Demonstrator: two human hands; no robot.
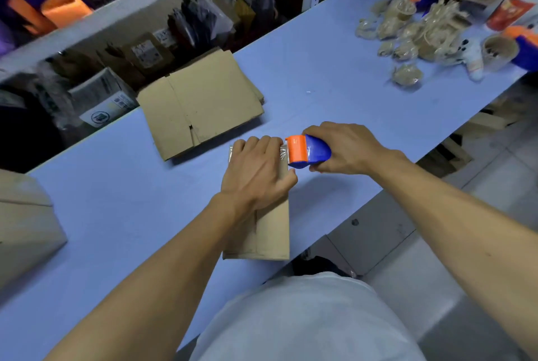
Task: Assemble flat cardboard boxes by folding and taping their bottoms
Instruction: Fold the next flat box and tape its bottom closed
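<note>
Nearest the lens, a white-shirted torso [305,320] fills the bottom edge, and both forearms reach out from it toward a small cardboard box [269,232] standing on the pale blue table [116,215]. That box is the landmark: it sits close to the table's near edge, its folded bottom turned up and away from the person. On its far end the left hand [256,168] lies flat, fingers straight and together, pressing the flaps down; this looks meant to keep the seam closed and the box from sliding while tape goes on. Just to the right of the box's far end, touching its corner, the right hand [343,146] curls firmly around a blue tape dispenser [310,152] with an orange roller, its mouth set against the cardboard beside the left fingertips. Shiny clear tape [282,151] shows crinkled between roller and fingers, so the strip seems to be at its end, probably about to be torn off. Beyond the box, farther back and slightly left, a stack of flat cardboard boxes [203,101] waits, likely the supply for later rounds. Far to the box's left, at the picture's edge, stands another brown box [26,224]. Well off to the back right lie crumpled tape scraps [407,34].
</note>
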